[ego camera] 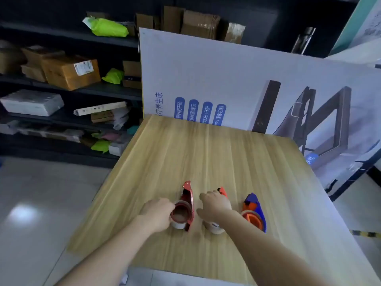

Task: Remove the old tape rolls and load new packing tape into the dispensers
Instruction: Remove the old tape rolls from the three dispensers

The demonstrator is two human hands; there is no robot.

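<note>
Pinching the old roll [181, 213] in the red dispenser [188, 200] with my left hand [157, 215] to free it, I spread my open right hand [215, 205] over the middle dispenser [222, 191] on the table [206, 153], holding nothing.

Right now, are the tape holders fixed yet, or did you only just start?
Only just starting. Nothing looks done: all three dispensers on the table still carry rolls. The left hand touches the roll in the red dispenser. The right hand covers the middle dispenser. The blue dispenser waits untouched. No new tape shows.
</note>
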